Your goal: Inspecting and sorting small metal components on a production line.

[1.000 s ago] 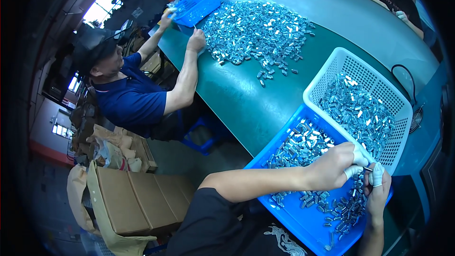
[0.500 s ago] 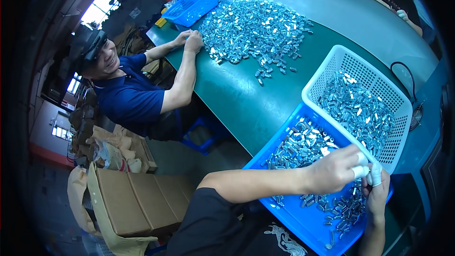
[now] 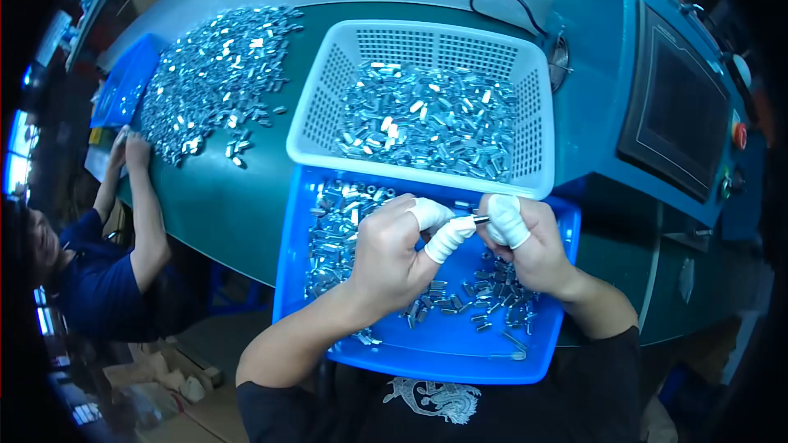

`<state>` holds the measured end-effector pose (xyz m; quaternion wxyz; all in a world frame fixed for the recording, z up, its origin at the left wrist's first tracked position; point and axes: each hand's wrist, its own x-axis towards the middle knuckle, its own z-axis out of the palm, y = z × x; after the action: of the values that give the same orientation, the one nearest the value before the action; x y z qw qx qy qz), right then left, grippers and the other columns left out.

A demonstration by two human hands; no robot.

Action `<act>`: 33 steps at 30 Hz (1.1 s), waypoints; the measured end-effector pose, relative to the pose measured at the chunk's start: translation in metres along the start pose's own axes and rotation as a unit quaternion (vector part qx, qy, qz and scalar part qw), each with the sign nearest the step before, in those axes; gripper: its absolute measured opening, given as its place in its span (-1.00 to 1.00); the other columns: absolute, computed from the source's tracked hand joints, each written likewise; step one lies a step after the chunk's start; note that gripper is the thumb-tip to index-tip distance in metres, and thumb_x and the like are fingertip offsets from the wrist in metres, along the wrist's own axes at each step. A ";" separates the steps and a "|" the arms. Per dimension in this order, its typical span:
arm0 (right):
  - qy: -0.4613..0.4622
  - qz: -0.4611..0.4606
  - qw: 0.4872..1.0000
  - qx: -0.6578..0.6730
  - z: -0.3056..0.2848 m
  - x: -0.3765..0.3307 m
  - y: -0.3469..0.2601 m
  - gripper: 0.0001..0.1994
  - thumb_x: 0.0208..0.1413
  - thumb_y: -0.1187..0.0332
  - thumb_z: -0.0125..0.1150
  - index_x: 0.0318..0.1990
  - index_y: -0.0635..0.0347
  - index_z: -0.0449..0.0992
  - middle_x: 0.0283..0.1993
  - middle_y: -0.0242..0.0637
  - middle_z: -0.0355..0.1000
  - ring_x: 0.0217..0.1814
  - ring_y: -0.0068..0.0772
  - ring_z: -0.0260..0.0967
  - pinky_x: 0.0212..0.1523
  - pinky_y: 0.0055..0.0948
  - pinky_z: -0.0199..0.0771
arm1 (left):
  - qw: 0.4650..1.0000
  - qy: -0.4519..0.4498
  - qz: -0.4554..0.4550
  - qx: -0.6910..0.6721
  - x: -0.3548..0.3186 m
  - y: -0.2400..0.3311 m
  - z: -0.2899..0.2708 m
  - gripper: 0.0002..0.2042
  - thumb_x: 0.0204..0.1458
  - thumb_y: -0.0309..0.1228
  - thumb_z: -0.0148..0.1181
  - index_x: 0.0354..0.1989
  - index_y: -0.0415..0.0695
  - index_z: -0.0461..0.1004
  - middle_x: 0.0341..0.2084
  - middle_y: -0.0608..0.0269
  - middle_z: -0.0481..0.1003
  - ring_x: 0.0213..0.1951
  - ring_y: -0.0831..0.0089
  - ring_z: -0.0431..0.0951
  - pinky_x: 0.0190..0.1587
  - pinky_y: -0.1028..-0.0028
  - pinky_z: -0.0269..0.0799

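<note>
My left hand [image 3: 392, 250] and my right hand [image 3: 532, 246] meet above a blue tray [image 3: 427, 367], with white coverings on the thumbs and forefingers. Between their closed fingertips is a thin, shiny metal rod-like piece [image 3: 482, 219]; its ends are hidden by the fingers. Under the hands, small silvery metal cylinders [image 3: 328, 238] lie heaped along the tray's left side, and a smaller group [image 3: 502, 289] lies below my right hand. A slim clear tube-like item [image 3: 507, 353] rests near the tray's front edge.
Just beyond the tray, a pale perforated basket [image 3: 324, 119] holds many similar metal pieces. To the right stands a teal machine with a dark screen [image 3: 677, 107] and a red button [image 3: 739, 136]. At the far left, a co-worker's hands [image 3: 130, 148] are beside a large metal heap [image 3: 217, 74].
My view has swung right, so the tray and basket now sit centrally and the machine shows. My hands stay together over the tray; the co-worker appears farther left.
</note>
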<state>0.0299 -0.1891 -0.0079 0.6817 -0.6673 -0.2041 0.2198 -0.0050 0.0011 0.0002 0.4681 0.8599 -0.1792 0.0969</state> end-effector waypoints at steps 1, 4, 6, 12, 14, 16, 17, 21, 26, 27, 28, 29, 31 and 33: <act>0.007 0.002 1.000 -0.003 -0.001 -0.001 0.000 -0.61 0.26 0.09 -0.16 -0.47 0.21 0.32 -0.64 -0.50 0.16 -0.67 -0.75 0.00 -0.66 -0.68 -0.03 | 1.000 -0.004 0.003 -0.006 0.002 0.002 0.004 -0.83 -0.05 -0.40 0.26 -0.38 -0.24 0.47 -0.52 0.18 0.48 -0.46 0.39 0.48 -0.43 0.48 0.34; -0.003 0.002 1.000 0.009 -0.003 -0.001 0.000 -0.62 0.27 0.10 -0.16 -0.42 0.23 0.35 -0.64 -0.47 0.17 -0.68 -0.74 0.00 -0.66 -0.68 -0.03 | 0.996 0.072 0.051 0.028 0.003 0.002 0.009 -0.83 -0.12 -0.46 0.31 -0.37 -0.22 0.47 -0.51 0.19 0.49 -0.46 0.36 0.48 -0.42 0.47 0.33; -0.044 0.138 0.981 0.125 -0.004 0.001 -0.006 -0.63 0.27 0.10 -0.17 -0.33 0.25 0.38 -0.62 -0.43 0.20 -0.70 -0.73 -0.01 -0.67 -0.68 -0.03 | 0.985 0.111 0.133 0.029 0.003 -0.002 0.010 -0.78 -0.21 -0.51 0.36 -0.36 -0.19 0.48 -0.49 0.20 0.50 -0.45 0.37 0.47 -0.41 0.46 0.33; -0.117 0.282 0.890 0.340 -0.010 0.009 -0.006 -0.56 0.26 0.03 -0.17 -0.46 0.25 0.34 -0.64 -0.43 0.19 -0.74 -0.73 -0.03 -0.74 -0.66 -0.07 | 0.989 0.078 0.115 -0.043 0.005 0.001 0.002 -0.75 -0.26 -0.51 0.40 -0.37 -0.19 0.48 -0.53 0.22 0.50 -0.50 0.38 0.48 -0.40 0.46 0.34; -0.137 0.273 0.892 0.333 -0.013 0.009 -0.005 -0.56 0.26 0.05 -0.17 -0.44 0.27 0.34 -0.63 -0.42 0.20 -0.74 -0.72 -0.02 -0.75 -0.66 -0.06 | 0.989 0.080 0.115 -0.046 0.006 0.000 0.004 -0.74 -0.26 -0.51 0.41 -0.36 -0.19 0.49 -0.54 0.23 0.50 -0.51 0.38 0.48 -0.41 0.47 0.33; -0.126 0.282 0.889 0.340 -0.011 0.010 -0.010 -0.57 0.26 0.07 -0.17 -0.45 0.28 0.34 -0.63 -0.41 0.21 -0.74 -0.72 -0.01 -0.75 -0.66 -0.06 | 0.990 0.082 0.112 -0.035 0.005 -0.001 0.002 -0.74 -0.26 -0.50 0.41 -0.36 -0.19 0.49 -0.55 0.24 0.50 -0.52 0.38 0.47 -0.42 0.47 0.33; -0.113 0.291 0.889 0.336 -0.010 0.010 -0.013 -0.57 0.27 0.09 -0.17 -0.45 0.29 0.35 -0.63 -0.40 0.23 -0.75 -0.71 -0.02 -0.76 -0.66 -0.05 | 0.987 0.090 0.125 -0.046 0.005 -0.002 0.003 -0.73 -0.27 -0.50 0.41 -0.35 -0.19 0.49 -0.55 0.23 0.50 -0.52 0.39 0.47 -0.43 0.47 0.33; -0.024 0.221 0.943 0.249 -0.010 0.007 -0.010 -0.48 0.26 0.01 -0.24 -0.65 0.18 0.25 -0.71 -0.50 0.08 -0.77 -0.73 -0.10 -0.76 -0.65 -0.11 | 0.988 0.120 0.070 -0.063 0.003 -0.003 0.000 -0.78 -0.18 -0.53 0.36 -0.32 -0.21 0.49 -0.53 0.28 0.49 -0.51 0.53 0.44 -0.44 0.56 0.33; 0.076 0.144 0.967 0.198 -0.007 0.010 -0.007 -0.50 0.28 0.02 -0.29 -0.62 0.15 0.22 -0.74 -0.51 0.06 -0.80 -0.74 -0.09 -0.77 -0.67 -0.08 | 0.975 0.198 -0.077 -0.067 0.015 -0.023 -0.007 -0.54 -0.11 -0.65 0.22 0.04 -0.26 0.33 -0.23 0.21 0.44 -0.41 0.66 0.37 -0.41 0.67 0.34; 0.095 0.136 0.966 0.198 -0.006 0.010 -0.008 -0.51 0.28 0.03 -0.28 -0.62 0.16 0.22 -0.75 -0.51 0.05 -0.80 -0.74 -0.09 -0.77 -0.68 -0.08 | 0.977 0.204 -0.041 -0.040 0.015 -0.026 -0.008 -0.48 -0.15 -0.65 0.23 0.08 -0.24 0.30 -0.23 0.17 0.42 -0.42 0.59 0.38 -0.45 0.63 0.35; 0.080 0.127 0.970 0.191 -0.007 0.008 -0.006 -0.52 0.28 0.04 -0.27 -0.62 0.16 0.22 -0.74 -0.52 0.06 -0.79 -0.74 -0.09 -0.76 -0.68 -0.08 | 0.978 0.208 -0.007 -0.019 0.012 -0.031 -0.009 -0.42 -0.19 -0.64 0.25 0.11 -0.23 0.27 -0.24 0.14 0.40 -0.43 0.52 0.40 -0.49 0.60 0.37; 0.073 0.114 0.972 0.192 -0.007 0.009 -0.005 -0.52 0.28 0.04 -0.26 -0.62 0.16 0.23 -0.74 -0.52 0.06 -0.79 -0.74 -0.09 -0.76 -0.67 -0.08 | 0.980 0.198 0.011 -0.009 0.012 -0.030 -0.009 -0.47 -0.22 -0.64 0.27 0.04 -0.24 0.34 -0.28 0.16 0.44 -0.46 0.54 0.40 -0.50 0.59 0.34; 0.078 0.097 0.975 0.185 -0.006 0.010 -0.007 -0.52 0.28 0.06 -0.26 -0.61 0.17 0.24 -0.73 -0.51 0.08 -0.79 -0.73 -0.09 -0.74 -0.67 -0.07 | 0.991 0.110 0.049 0.051 0.007 -0.020 -0.009 -0.69 -0.19 -0.62 0.29 -0.19 -0.23 0.48 -0.44 0.23 0.50 -0.52 0.55 0.41 -0.49 0.59 0.34; 0.107 0.097 0.970 0.195 -0.004 0.011 -0.008 -0.54 0.28 0.08 -0.25 -0.57 0.19 0.26 -0.68 -0.48 0.13 -0.76 -0.74 -0.07 -0.72 -0.67 -0.06 | 0.996 0.006 0.062 0.071 0.004 -0.015 0.000 -0.85 -0.20 -0.58 0.32 -0.39 -0.21 0.53 -0.54 0.23 0.50 -0.54 0.48 0.44 -0.48 0.57 0.35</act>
<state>0.0417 -0.1864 -0.0007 0.7919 -0.5576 -0.0176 0.2483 0.0046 0.0074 -0.0097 0.3999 0.8778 -0.2214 0.1436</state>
